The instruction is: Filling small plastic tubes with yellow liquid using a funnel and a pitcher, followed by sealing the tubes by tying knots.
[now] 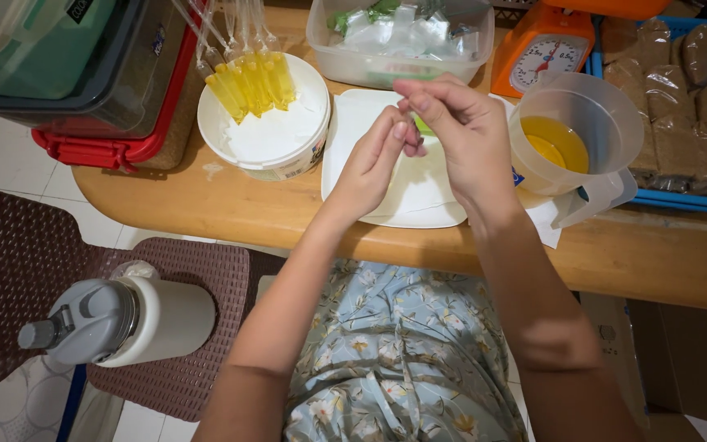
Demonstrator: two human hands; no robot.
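Note:
Both my hands meet above a white square tray [370,106] on the wooden table [656,254]. My right hand [464,135] and my left hand [374,164] pinch a small clear plastic tube [424,127] with green content between their fingertips. Most of the tube is hidden by my fingers. To the left a white round tub [276,135] holds several thin plastic tubes filled with yellow liquid [254,82], leaning on its rim. On the right stands a clear measuring jug [583,135] with yellow liquid in it.
A clear plastic box [398,41] of wrapped pieces stands at the back, an orange kitchen scale [542,49] beside it. A blue basket [689,98] of brown wrapped blocks is at the right. Stacked storage boxes [83,74] sit left. A white flask [124,319] lies on the floor mat.

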